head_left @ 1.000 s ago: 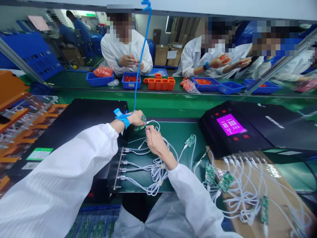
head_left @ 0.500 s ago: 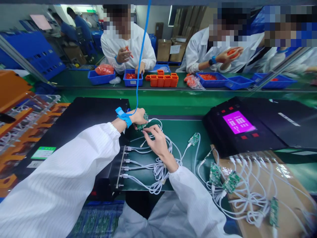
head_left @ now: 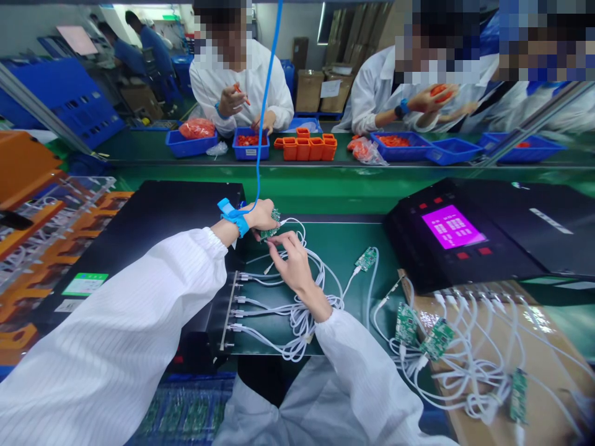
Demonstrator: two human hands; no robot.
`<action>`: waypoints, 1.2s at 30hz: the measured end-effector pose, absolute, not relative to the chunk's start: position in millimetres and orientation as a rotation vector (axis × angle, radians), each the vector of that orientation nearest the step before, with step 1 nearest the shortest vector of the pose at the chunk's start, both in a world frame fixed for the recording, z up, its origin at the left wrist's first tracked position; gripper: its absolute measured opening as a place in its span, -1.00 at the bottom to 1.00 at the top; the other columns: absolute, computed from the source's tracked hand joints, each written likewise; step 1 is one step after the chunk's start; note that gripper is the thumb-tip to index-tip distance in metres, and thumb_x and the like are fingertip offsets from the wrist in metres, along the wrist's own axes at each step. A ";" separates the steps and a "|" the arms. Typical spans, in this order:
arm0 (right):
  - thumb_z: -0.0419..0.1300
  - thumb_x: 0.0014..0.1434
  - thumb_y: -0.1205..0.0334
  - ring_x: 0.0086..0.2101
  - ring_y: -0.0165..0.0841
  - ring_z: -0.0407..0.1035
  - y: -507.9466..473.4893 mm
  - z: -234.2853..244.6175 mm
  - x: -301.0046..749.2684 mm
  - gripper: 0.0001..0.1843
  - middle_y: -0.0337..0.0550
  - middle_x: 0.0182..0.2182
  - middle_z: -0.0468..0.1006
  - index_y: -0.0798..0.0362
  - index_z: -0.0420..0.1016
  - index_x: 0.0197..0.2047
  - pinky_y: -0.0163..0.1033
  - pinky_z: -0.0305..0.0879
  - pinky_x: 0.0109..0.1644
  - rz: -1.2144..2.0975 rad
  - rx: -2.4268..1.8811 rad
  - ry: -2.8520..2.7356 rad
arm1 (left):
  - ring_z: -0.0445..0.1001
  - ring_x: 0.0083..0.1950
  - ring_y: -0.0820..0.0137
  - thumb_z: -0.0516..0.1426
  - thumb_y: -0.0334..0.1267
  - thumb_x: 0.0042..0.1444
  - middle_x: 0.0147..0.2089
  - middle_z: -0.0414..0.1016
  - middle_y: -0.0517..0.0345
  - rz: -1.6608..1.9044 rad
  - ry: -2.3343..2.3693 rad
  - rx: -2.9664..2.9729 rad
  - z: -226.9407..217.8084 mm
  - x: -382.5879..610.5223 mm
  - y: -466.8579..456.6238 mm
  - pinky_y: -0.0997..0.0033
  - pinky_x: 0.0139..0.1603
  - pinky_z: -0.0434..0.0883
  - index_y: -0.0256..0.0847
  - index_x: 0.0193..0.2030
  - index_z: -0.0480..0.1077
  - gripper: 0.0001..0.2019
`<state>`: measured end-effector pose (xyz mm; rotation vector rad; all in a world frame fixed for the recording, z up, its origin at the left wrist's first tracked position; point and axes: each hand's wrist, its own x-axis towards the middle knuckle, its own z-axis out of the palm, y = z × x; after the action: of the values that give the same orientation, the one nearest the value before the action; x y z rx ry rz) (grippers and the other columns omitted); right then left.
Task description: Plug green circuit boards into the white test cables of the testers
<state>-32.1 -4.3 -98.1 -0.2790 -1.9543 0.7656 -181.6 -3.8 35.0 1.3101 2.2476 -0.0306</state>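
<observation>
Over the green table (head_left: pixel 341 238), beside the left-side black box (head_left: pixel 186 214), the left hand (head_left: pixel 261 214) curls round a green circuit board (head_left: pixel 269 234), while the right hand (head_left: pixel 294 261) bends thumb and forefinger toward each other at its near edge; whether they pinch anything, I cannot tell. Steady the board, work straight, and avoid tugging the white cable (head_left: pixel 294 220).

The left arm (head_left: pixel 153 303) reaches forward, left hand (head_left: pixel 262 216) curled knuckles-up, with the right hand (head_left: pixel 294 263) just beside it, fingers (head_left: pixel 285 240) bent toward the thumb (head_left: pixel 275 254).
</observation>
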 end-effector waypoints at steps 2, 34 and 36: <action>0.15 0.43 0.33 -0.16 -0.28 0.51 -4.7 -98.3 -32.6 -0.88 -0.07 -0.17 0.51 0.03 0.52 -0.07 -0.18 0.48 -0.05 0.764 -0.268 -1.959 | 0.69 -0.32 0.22 0.34 -0.14 0.16 -0.03 0.67 -0.25 -0.036 2.285 1.302 36.7 -178.6 -4.5 0.45 -0.30 0.57 -0.33 0.03 0.51 -0.62; 0.15 0.41 0.29 -0.13 -0.25 0.51 -8.5 -100.9 -37.0 -0.90 -0.07 -0.17 0.54 -0.01 0.50 -0.11 -0.11 0.49 0.00 0.799 -0.415 -1.893 | 0.71 -0.31 0.23 0.28 -0.16 0.29 0.05 0.64 -0.29 0.134 2.289 1.151 38.4 -172.0 -4.9 0.46 -0.36 0.58 -0.38 0.04 0.49 -0.68; 0.14 0.42 0.28 -0.13 -0.25 0.50 -9.0 -100.7 -37.3 -0.90 -0.06 -0.16 0.54 -0.01 0.50 -0.11 -0.10 0.49 0.02 0.813 -0.418 -1.898 | 0.71 -0.30 0.23 0.30 -0.17 0.26 0.04 0.66 -0.26 0.140 2.284 1.151 37.2 -172.6 -4.3 0.46 -0.36 0.57 -0.36 0.03 0.50 -0.68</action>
<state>-37.3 -9.0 -100.7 -0.4177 -1.8984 0.8135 -172.6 -4.3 37.2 1.1508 2.2839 0.1402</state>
